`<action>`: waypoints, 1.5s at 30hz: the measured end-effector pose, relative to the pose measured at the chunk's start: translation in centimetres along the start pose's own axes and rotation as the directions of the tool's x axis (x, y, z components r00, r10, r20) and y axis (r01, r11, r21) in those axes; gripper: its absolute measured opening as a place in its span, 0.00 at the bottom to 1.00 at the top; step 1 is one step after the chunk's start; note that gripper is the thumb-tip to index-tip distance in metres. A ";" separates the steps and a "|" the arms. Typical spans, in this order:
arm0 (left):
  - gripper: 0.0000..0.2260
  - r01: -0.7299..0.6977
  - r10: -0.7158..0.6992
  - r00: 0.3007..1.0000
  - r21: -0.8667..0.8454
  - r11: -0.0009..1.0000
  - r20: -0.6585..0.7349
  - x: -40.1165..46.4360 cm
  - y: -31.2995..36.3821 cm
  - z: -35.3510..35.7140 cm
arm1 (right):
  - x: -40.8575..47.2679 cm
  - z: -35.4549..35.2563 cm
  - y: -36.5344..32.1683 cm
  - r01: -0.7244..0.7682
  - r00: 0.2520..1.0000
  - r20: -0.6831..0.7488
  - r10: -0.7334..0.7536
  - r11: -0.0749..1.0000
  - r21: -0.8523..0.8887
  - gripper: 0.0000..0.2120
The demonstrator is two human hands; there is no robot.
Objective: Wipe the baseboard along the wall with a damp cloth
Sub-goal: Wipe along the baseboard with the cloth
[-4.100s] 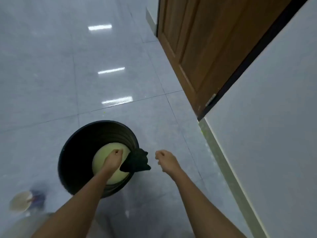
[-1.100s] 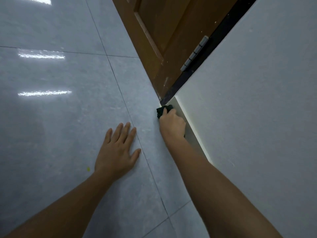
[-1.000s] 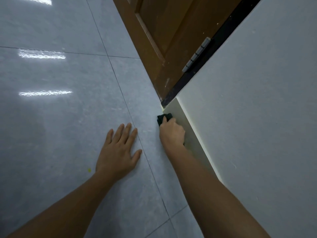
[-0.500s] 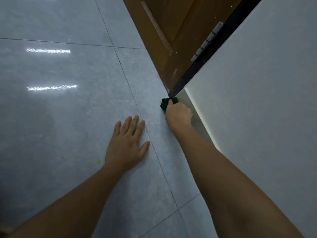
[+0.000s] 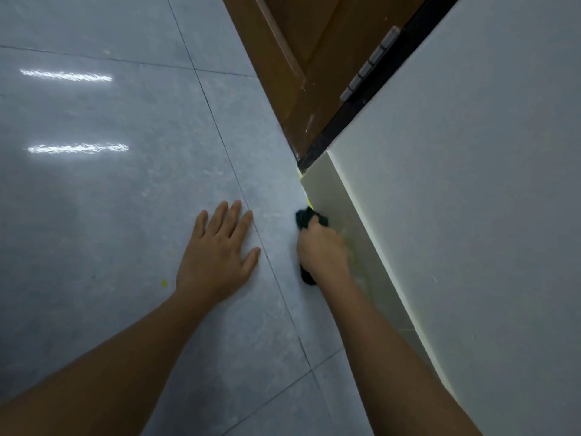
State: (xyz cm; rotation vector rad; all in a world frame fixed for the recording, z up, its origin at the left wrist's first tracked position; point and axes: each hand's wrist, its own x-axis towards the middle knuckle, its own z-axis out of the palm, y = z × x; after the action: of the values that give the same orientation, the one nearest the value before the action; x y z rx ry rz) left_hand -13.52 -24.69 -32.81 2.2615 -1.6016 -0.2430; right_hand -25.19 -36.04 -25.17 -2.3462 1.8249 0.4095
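Observation:
A pale cream baseboard (image 5: pixel 330 190) runs along the foot of the white wall (image 5: pixel 471 184), from the door frame toward me. My right hand (image 5: pixel 323 250) is closed around a dark green cloth (image 5: pixel 306 219) and presses it against the baseboard where it meets the floor. The cloth pokes out ahead of my fingers and below my wrist. My left hand (image 5: pixel 217 253) lies flat on the grey floor tile, fingers spread, a hand's width left of the right one.
A brown wooden door (image 5: pixel 301 58) with a black frame edge (image 5: pixel 352 118) and a metal hinge (image 5: pixel 367 69) stands just beyond the baseboard's end. Glossy grey floor tiles (image 5: pixel 110 184) stretch to the left. A small yellow speck (image 5: pixel 163 282) lies near my left wrist.
My right hand has slid the cloth back along the baseboard toward me, away from the door frame corner. My left hand stays flat on the floor.

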 end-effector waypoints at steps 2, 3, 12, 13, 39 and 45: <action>0.31 -0.004 0.004 1.000 -0.002 1.000 0.004 -0.1 0.3 0.1 | 2.2 -0.6 -1.6 0.016 1.000 -0.022 -0.016 1.000 0.020 0.19; 0.31 -0.004 0.004 1.000 -0.001 1.000 0.007 -0.1 0.4 0.1 | 3.3 -1.0 -2.3 0.025 0.999 -0.029 -0.024 0.999 0.034 0.19; 0.32 -0.007 0.007 0.999 0.008 1.000 0.036 -0.7 -0.1 -0.1 | 0.0 1.9 0.9 -0.064 0.998 0.029 0.058 0.943 0.326 0.21; 0.32 -0.003 0.003 0.999 0.004 1.000 0.033 -0.6 -0.2 -0.2 | -1.2 2.4 1.6 -0.087 0.996 0.028 0.083 0.933 0.349 0.22; 0.33 -0.004 0.003 1.000 0.016 1.000 0.018 0.6 -1.1 -1.2 | -5.2 3.2 4.1 -0.103 0.992 -0.078 0.104 0.995 0.008 0.25; 0.32 -0.014 0.014 0.999 -0.005 1.000 0.029 0.5 0.2 -0.7 | -4.3 1.1 4.2 -0.090 0.944 -0.324 0.059 0.993 -0.080 0.25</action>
State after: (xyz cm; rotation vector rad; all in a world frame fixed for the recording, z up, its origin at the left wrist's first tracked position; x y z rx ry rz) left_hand -13.29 -25.08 -32.07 2.2523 -1.6298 -0.2765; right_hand -30.38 -32.87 -24.68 -2.5370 2.0808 0.1266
